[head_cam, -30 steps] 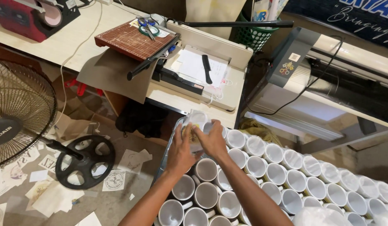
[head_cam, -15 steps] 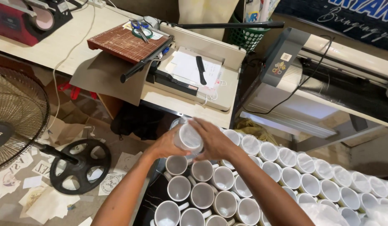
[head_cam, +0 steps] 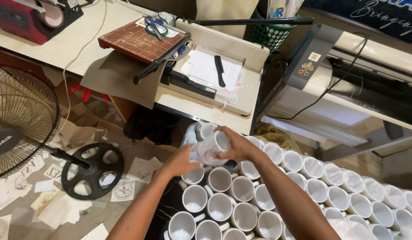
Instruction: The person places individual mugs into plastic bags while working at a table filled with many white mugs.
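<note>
Far left: floor fan point(head_cam: 19, 129), paper scraps point(head_cam: 59, 200) on the floor around its base. Left hand point(head_cam: 181, 162) supports white mug point(head_cam: 211, 148) from below, fingers curled onto its base. Right hand point(head_cam: 237, 144) wraps the mug's upper side, fingers closed on it. Mug is tilted, held just above the rows of white mugs point(head_cam: 268, 204). Behind: bench point(head_cam: 72, 42) with paper cutter point(head_cam: 143, 42). Far right: large printer point(head_cam: 361, 75).
</note>
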